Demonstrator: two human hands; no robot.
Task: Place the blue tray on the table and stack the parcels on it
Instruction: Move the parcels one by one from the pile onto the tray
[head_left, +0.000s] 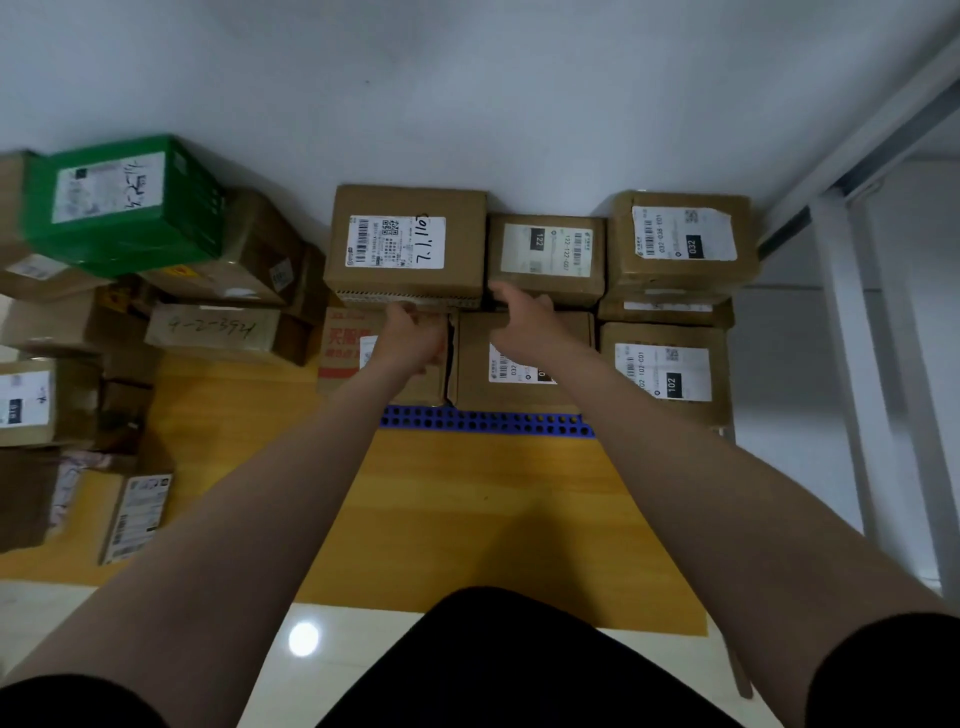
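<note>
Blue perforated plastic tray (485, 422) lies on the yellow wooden table (467, 519), at its far side near the white wall (467, 104). Only a narrow strip of its near edge shows between my forearms; the rest is covered by brown cardboard parcels stacked on it in at least two layers. The lower layer is largely hidden: the red-printed carton (337, 345) and the middle front carton (475, 374) are partly masked by my wrists, and their labels cannot be read in full. Whether the carton labelled 102 (667, 374) at the right front sits on the tray cannot be determined. The upper layer comprises the large carton with a handwritten label (405, 244), the carton labelled 122 (545, 257) just beside it, and the carton labelled 032 (680, 241) at the right. A loose pile of parcels topped by a green box (124, 202) occupies the table's left side, cut off at the frame edge. Bare tabletop lies open between the tray and the near table edge. The stack stands close to the table's right edge, beside a white metal post (852, 364). My hands are apart. My left hand (410, 340) touches the lower front edge of the large carton with a handwritten label; its fingers are out of sight, so a grip cannot be confirmed. My right hand (522, 314) lies with fingers extended over the middle front carton, fingertips against the carton labelled 122, holding nothing.
</note>
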